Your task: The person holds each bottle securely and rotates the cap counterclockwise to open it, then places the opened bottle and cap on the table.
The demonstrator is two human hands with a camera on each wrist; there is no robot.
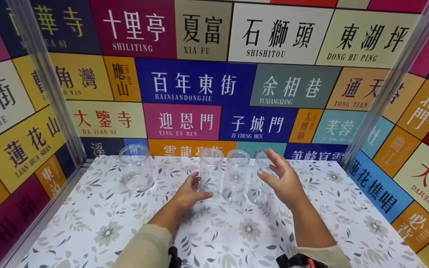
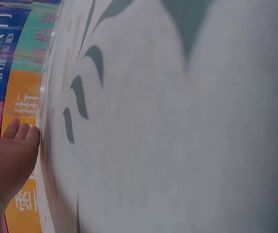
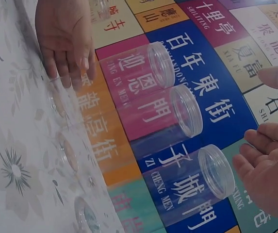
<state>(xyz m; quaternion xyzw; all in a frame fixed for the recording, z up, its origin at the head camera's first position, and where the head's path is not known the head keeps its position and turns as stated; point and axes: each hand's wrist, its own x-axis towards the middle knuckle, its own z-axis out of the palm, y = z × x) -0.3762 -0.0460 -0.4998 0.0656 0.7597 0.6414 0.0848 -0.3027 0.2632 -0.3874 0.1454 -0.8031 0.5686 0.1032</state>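
Three slim, clear plastic jars stand upright in a row: a left jar (image 1: 211,171), a middle jar (image 1: 237,173) and a right jar (image 1: 258,186). My left hand (image 1: 187,192) is at the left jar's side, thumb low in front of it. In the right wrist view, that hand's extended fingers (image 3: 63,63) point down near the jar's base. My right hand (image 1: 284,178) is at the right jar, thumb and fingers spread, overlapping its upper part in the head view. The right wrist view shows its loosely bent fingers (image 3: 257,150) apart from the ringed top (image 3: 216,171).
A wider clear jar (image 1: 137,169) stands apart, farther left on the table (image 1: 233,230), whose cover is white with grey flowers and leaves. Behind the jars rises a wall (image 1: 196,82) of coloured sign panels. Clear upright strips (image 1: 47,74) run at both back corners.
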